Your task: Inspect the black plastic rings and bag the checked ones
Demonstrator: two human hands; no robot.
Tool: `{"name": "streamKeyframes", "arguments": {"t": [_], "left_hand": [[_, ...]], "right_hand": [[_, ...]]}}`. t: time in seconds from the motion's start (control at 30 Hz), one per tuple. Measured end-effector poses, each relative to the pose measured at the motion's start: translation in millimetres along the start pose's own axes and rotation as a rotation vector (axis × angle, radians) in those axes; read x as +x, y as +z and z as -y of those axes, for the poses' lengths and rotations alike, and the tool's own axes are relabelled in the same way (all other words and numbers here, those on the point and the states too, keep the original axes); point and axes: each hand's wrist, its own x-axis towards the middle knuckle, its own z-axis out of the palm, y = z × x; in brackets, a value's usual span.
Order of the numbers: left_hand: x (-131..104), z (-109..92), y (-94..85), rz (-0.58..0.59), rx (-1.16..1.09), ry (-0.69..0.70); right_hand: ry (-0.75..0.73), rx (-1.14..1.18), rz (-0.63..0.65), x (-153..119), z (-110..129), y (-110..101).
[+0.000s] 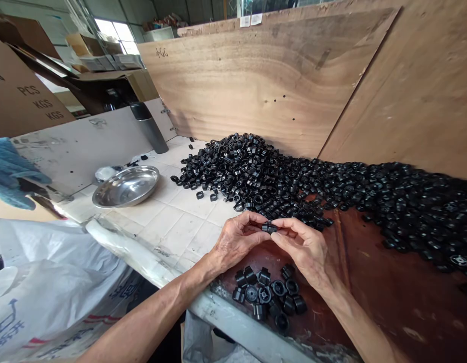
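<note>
Between the fingertips of both hands is a small black plastic part (269, 228). My left hand (241, 237) pinches it from the left, and my right hand (303, 244) pinches it from the right. Just below the hands, a loose group of black round caps (264, 293) lies on the reddish-brown surface near the front edge. Behind the hands rises a big heap of black rings (248, 169). Another long pile of black parts (418, 206) stretches to the right along the wooden board.
A shallow metal bowl (126, 187) and a dark bottle (150, 128) stand on the left of the table (169, 222). Wooden boards (256, 80) form the back wall. White sacks (48, 282), a blue glove (14, 169) and cardboard boxes (25, 91) are at the far left.
</note>
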Motion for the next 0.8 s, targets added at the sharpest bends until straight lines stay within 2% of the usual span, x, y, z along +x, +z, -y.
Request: {"name": "streamKeyframes", "arguments": {"t": [0.17,0.43,0.53,0.63,0.73,0.8], "left_hand": [[0.7,-5.4,-2.4,-0.04,0.159,0.149],[2.7,-0.9,-6.4,0.02,0.224,0.339],[2.3,-1.6,-5.0,0.001,0.226,0.308],[1.4,-3.6,-3.4,-0.008,0.197,0.197],[0.9,-3.6,-2.5,-0.007,0.117,0.07],[0.8,-1.8,-2.6,-0.005,0.087,0.063]], "right_hand": [[-0.052,-0.057,-0.03,0.4,-5.6,2.3],[-0.209,-0.101,-0.005,-1.1,-1.8,3.0],[-0.287,-0.134,-0.039,-1.6,-0.7,3.7],[-0.327,-0.153,-0.052,-3.0,-1.2,3.8],[-0.253,-0.101,-0.051,-4.4,-3.5,3.9],[-0.174,-0.046,-0.061,-4.9,-5.6,4.4]]}}
